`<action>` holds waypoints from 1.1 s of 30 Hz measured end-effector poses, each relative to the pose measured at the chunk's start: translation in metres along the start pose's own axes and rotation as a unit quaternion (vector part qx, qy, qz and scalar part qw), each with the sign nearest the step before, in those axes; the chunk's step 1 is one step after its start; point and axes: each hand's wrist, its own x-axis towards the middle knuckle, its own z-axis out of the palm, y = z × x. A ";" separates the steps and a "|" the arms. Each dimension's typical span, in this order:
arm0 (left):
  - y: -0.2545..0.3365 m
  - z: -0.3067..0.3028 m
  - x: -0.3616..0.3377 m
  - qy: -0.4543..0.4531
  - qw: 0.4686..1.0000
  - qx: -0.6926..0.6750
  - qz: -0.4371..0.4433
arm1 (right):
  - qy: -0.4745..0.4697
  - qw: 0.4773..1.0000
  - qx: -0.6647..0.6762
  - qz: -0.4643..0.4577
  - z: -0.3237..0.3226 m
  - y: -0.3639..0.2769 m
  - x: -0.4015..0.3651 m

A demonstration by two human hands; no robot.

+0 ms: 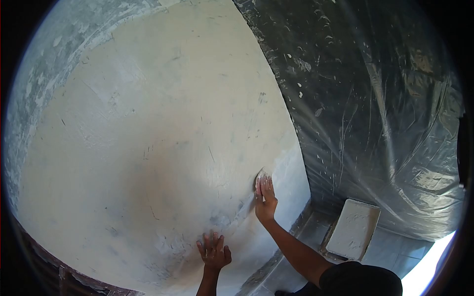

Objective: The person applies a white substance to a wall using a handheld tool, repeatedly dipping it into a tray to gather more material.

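— What is held by the right hand (265, 198)?
— A small white pad (260, 175) is gripped and pressed on the plastered wall (148, 123), far right. The left hand (214, 251) is laid flat nearer, grip released.

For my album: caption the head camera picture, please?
A left hand and right hand press a pale plastered wall beside plastic sheeting and a white tray.

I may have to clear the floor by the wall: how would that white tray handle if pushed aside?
The white tray looks rigid with a raised rim, so it would likely slide as one piece on the floor. It seems coated or filled with white material, so probably heavier than it looks and messy if tipped. Lying flat, it should not roll.
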 end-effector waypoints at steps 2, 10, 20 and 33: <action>-0.001 -0.001 -0.001 0.000 1.000 -0.004 -0.002 | -0.080 0.997 -0.005 0.019 -0.013 -0.020 -0.061; 0.000 -0.006 0.003 -0.001 0.999 -0.045 0.001 | -0.040 0.994 0.106 0.012 -0.045 -0.043 0.002; -0.015 -0.016 -0.029 0.029 0.987 -0.155 -0.018 | -0.126 0.992 0.011 -0.024 -0.013 -0.094 -0.150; -0.037 -0.039 -0.061 -0.013 0.974 -0.224 0.022 | 0.050 0.998 0.037 -0.033 0.012 -0.029 0.037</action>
